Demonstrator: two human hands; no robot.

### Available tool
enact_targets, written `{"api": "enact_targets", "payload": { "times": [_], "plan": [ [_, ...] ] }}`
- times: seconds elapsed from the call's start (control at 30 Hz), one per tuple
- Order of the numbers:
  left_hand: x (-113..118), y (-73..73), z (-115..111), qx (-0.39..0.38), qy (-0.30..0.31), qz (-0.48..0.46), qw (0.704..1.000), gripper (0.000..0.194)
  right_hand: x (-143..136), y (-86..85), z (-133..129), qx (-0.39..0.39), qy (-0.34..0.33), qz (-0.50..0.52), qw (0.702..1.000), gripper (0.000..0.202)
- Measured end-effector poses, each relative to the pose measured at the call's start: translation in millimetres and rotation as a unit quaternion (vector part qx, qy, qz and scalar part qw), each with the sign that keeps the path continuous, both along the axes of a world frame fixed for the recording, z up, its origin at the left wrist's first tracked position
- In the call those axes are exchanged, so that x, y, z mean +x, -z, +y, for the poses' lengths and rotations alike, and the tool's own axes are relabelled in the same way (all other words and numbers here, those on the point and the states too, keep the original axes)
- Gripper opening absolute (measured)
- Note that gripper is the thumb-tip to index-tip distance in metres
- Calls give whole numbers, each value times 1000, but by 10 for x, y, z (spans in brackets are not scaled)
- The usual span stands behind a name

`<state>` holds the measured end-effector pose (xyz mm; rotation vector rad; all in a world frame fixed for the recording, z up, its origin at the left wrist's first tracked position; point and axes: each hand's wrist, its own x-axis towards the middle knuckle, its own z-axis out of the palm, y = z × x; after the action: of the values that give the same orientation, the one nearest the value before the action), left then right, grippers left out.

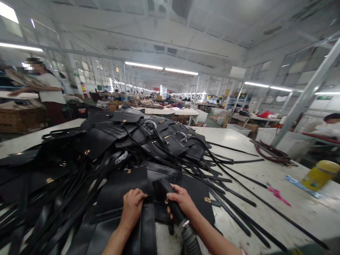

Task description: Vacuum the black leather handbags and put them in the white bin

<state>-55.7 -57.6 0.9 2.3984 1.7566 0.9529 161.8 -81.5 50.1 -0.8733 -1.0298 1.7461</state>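
My right hand (182,202) is wrapped round a black nozzle (176,211), which has a metal collar and a grey ribbed hose (190,238) at its lower end. The nozzle's wide tip points away from me, over a black leather bag (123,186) with gold-coloured clasps. On that bag, my left hand (134,205) is closed, with thumb and forefinger pinching a black edge or strap near the nozzle. Behind both hands rises a large pile of similar black bags (101,140), their long straps (236,196) trailing across the pale table.
On the right of the table (292,223) are pink-handled scissors (277,193), a yellow bottle-like container (321,175), a blue-and-white strip (301,186) and coiled brown straps (273,153). A metal post (302,95) rises at the right edge. A person (50,88) stands far left.
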Motion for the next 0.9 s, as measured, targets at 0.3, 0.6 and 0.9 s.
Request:
{"api": "enact_targets", "payload": {
  "times": [0.3,0.6,0.9],
  "plan": [
    [-75,41,-157,-7,-12,-116,993,19,-84,69,-202,-51,-131,-41,989,65],
    [-39,-53,-256,-33,-18,-59,998,20,-220,71,-296,-15,-86,-69,994,69],
    [-217,-339,-315,-83,7,65,994,30,75,216,-591,8,48,-97,994,80]
  ]
}}
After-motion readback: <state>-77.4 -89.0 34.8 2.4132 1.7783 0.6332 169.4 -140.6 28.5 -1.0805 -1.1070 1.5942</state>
